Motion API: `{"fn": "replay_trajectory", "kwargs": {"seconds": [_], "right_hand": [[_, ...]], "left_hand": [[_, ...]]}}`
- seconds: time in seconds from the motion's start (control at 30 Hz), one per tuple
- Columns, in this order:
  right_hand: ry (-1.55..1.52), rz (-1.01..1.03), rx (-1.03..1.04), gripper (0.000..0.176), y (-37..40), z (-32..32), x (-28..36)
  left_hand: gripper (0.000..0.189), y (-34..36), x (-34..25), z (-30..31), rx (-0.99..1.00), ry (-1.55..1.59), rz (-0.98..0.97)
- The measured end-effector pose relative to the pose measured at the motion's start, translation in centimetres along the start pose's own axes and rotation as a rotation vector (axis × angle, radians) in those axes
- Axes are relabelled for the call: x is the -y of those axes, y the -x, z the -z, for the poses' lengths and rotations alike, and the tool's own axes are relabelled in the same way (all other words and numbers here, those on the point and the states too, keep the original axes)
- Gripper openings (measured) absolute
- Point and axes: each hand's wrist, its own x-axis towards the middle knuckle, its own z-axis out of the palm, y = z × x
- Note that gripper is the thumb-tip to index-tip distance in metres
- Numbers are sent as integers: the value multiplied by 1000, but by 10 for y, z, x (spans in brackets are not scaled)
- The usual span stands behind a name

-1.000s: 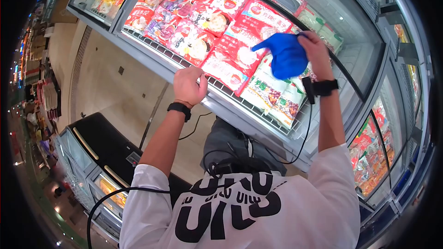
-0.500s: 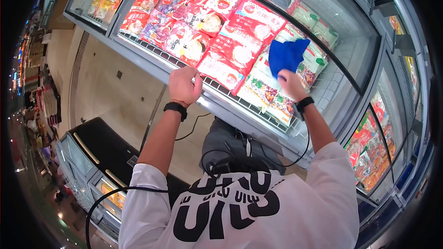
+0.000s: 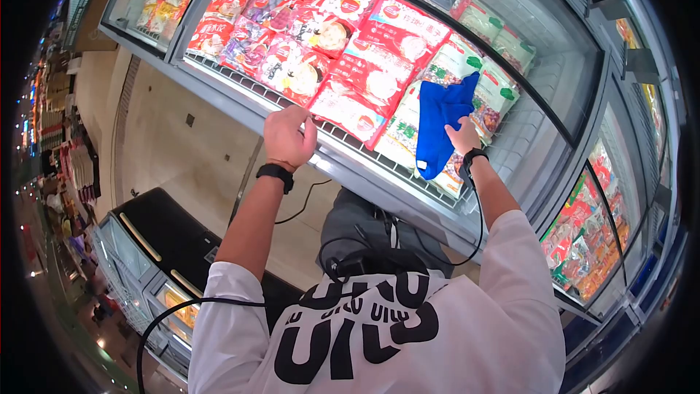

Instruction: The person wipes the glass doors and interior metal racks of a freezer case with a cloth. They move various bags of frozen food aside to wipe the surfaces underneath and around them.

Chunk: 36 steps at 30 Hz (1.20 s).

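Inside the open freezer, toward its right end, the blue cloth lies over green-and-white bags. The right hand grasps its right edge between thumb and fingers; most of the cloth spreads left of the fingertips, one corner reaching past them toward the freezer's far side, the tagged end toward its front. The left hand rests at the freezer's front rim, fingers curled; whether they grip the rim, I cannot tell.

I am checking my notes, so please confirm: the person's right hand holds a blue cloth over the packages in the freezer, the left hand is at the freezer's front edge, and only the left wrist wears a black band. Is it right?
Not quite: the head view shows a black band on the right wrist as well as on the left wrist. The rest stands.
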Motion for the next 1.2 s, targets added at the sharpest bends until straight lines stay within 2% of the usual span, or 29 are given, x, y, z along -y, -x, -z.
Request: {"fn": "replay_trajectory", "kwargs": {"seconds": [0.17,0.3,0.4,0.47,0.6,0.63,0.7,0.77,0.8,0.83,0.9,0.93,1.0,1.1,1.13,1.17,1.2], "right_hand": [[-55,-97,-22,57,-14,-23,-4],[137,-195,-35,50,4,-8,35],[118,-155,-40,42,0,-15,27],[14,-205,0,28,-10,-15,16],[-32,-169,-86,25,-2,-5,13],[-102,-219,-108,28,3,0,11],[-211,-269,-133,36,4,1,-10],[-235,-251,-132,26,-27,-50,-96],[-462,-284,-68,23,-17,-38,-85],[-693,-596,87,21,0,-18,-82],[-529,-729,152,22,20,6,-69],[-530,-730,142,22,24,11,-72],[-241,-647,378,24,30,21,-76],[-225,-645,267,28,40,28,-51],[-229,-538,223,30,43,32,-40],[-226,-538,228,30,41,26,-38],[-102,-363,133,30,37,20,-36]], "left_hand": [[7,3,4,-3,-4,-7,-3],[8,2,3,-3,-3,-7,1],[8,4,3,-2,-13,1,2],[8,1,3,-2,19,-9,15],[8,2,3,-1,2,11,2],[9,2,3,-2,-15,5,-11],[9,1,3,-3,-38,6,-27],[9,2,2,-2,-37,-5,-20],[9,2,2,-2,-43,-2,-20],[9,2,3,-2,-49,-1,-24],[10,4,3,-3,-57,7,-33],[10,4,3,-3,-56,3,-31],[10,2,2,-3,-60,3,-34],[10,2,2,-1,-47,11,-8],[11,2,2,-1,-47,14,-15],[11,3,2,-1,-45,17,-19],[11,3,2,-1,-41,17,-13]]}}
